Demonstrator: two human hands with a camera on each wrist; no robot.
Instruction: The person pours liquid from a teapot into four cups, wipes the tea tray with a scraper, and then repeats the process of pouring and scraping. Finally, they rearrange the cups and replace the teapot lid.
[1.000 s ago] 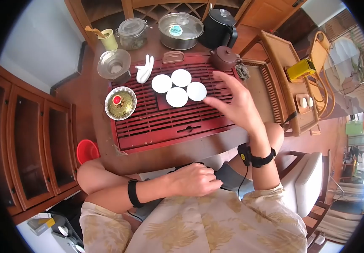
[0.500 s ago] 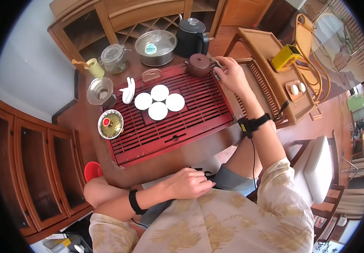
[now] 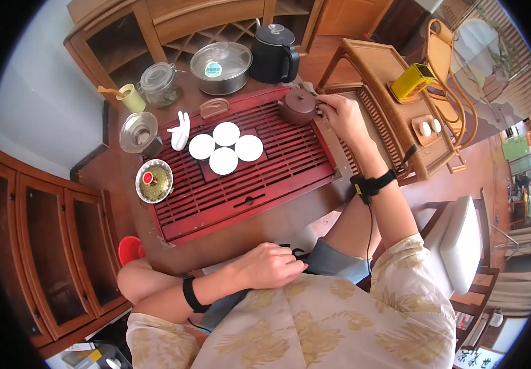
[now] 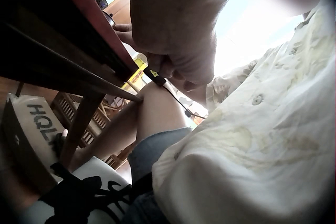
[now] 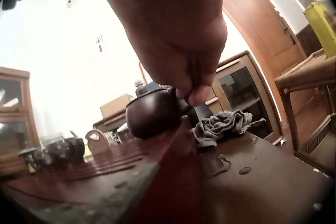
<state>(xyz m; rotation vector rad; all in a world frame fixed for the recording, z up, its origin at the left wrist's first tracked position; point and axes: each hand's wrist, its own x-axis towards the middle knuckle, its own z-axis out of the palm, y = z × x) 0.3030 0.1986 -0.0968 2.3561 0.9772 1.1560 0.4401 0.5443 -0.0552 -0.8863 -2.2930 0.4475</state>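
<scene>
A small brown clay teapot [image 3: 296, 106] [image 5: 152, 112] stands at the far right corner of the red slatted tea tray [image 3: 247, 212]. My right hand [image 3: 333, 109] [image 5: 190, 94] reaches across to it, and its fingers pinch the teapot's handle. The pot sits upright on the tray. Several white cups [image 3: 223, 147] cluster in the tray's middle. My left hand [image 3: 271, 264] [image 4: 173, 66] rests on my lap below the table edge, fingers loosely curled, with a black cord running past them.
Behind the tray stand a black kettle [image 3: 273, 46], a lidded steel pot [image 3: 219, 61] and a glass jar [image 3: 158, 83]. A lidded bowl [image 3: 153, 181] sits left of the tray. A crumpled grey cloth [image 5: 223, 124] lies beside the teapot. A wooden side table [image 3: 395, 92] is to the right.
My right hand went from hovering over the tray to the far right corner and took hold of the teapot's handle. The left hand stayed on my lap.
</scene>
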